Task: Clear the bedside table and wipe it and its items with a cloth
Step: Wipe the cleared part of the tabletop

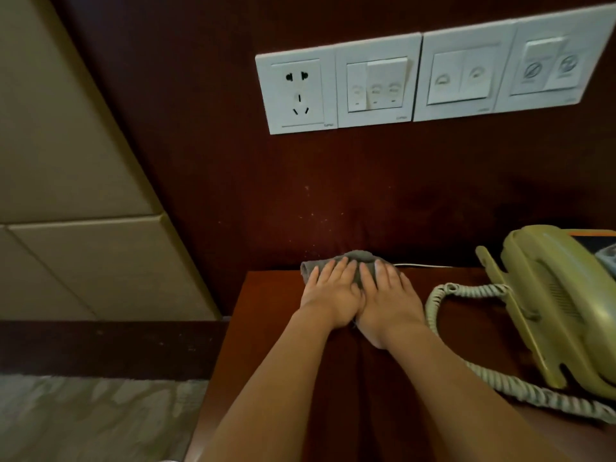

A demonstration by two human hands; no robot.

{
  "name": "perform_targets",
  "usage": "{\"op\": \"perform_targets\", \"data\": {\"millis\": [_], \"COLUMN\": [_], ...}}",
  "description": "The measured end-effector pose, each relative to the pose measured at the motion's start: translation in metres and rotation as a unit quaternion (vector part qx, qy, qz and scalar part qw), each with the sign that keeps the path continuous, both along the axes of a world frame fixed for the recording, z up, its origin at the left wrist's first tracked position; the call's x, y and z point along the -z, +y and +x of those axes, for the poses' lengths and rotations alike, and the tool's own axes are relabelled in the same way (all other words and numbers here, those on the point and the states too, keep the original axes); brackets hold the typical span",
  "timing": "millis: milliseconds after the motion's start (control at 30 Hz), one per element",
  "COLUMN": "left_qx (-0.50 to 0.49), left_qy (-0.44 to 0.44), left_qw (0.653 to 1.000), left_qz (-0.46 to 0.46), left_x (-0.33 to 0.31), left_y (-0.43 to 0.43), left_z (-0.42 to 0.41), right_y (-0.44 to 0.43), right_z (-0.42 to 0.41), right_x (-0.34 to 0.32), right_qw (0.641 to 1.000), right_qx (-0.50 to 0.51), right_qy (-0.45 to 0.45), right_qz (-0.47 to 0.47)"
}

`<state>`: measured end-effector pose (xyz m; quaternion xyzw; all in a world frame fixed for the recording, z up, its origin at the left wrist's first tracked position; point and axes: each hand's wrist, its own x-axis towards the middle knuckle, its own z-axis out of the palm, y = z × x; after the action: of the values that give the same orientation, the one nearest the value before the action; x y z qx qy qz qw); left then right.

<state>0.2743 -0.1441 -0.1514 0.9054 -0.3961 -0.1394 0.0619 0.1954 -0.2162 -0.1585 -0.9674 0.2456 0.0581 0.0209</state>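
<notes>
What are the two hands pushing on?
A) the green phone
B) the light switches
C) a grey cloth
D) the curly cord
C: the left hand and the right hand lie flat, side by side, on the grey cloth at the back of the bedside table, while the phone sits off to the right with no hand on it.
</notes>
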Motion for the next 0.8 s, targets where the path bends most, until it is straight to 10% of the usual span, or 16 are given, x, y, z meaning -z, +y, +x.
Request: {"op": "perform_targets", "data": {"millis": [800], "left_qx": [-0.039], "left_qy": [0.006], "left_qw": [0.998], "left_qz": [0.056], "left_x": [-0.003], "left_y": [0.185], "left_z": [-0.176], "right_y": [0.169], "right_z": [-0.165], "right_x": [-0.020], "right_qw": [0.991], "right_qx": [-0.084], "right_qy": [0.090], "right_qz": [0.057]}}
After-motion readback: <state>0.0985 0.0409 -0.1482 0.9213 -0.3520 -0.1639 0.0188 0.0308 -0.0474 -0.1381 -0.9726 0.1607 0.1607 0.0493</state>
